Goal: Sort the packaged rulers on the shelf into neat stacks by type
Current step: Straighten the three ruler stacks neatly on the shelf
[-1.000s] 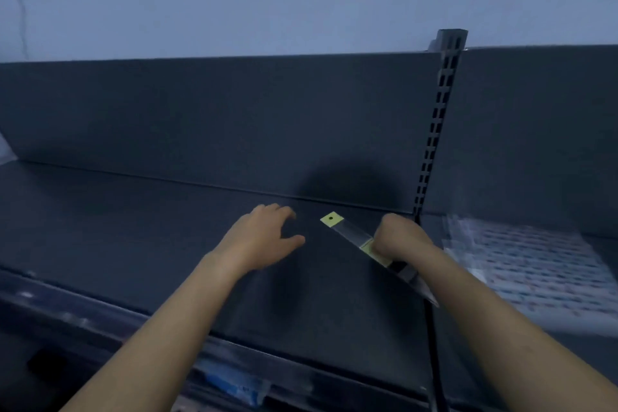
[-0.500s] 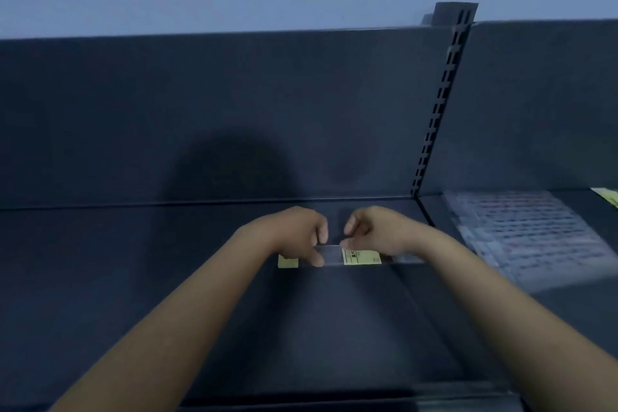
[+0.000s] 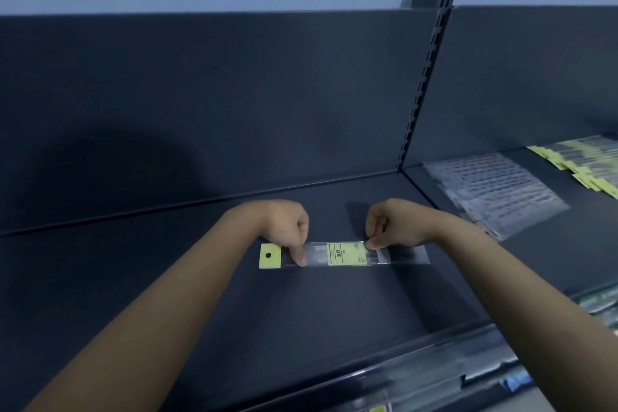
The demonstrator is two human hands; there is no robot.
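A clear packaged ruler with a yellow hang tab and a yellow label lies flat and level across the dark shelf. My left hand has curled fingers, with one fingertip pressing on the pack near the tab end. My right hand pinches the pack's upper edge just right of the label. On the neighbouring shelf bay lie a wide clear pack with red and blue print and a fanned pile of yellow-tabbed ruler packs.
A slotted upright post divides the two bays. A dark back panel rises behind the shelf. A glossy price rail runs along the front edge, with goods on a lower shelf at the bottom right.
The ruler pack went from tilted in my right hand alone to lying level on the shelf. My hands have spread apart along it, and the view has swung so more of the right bay shows.
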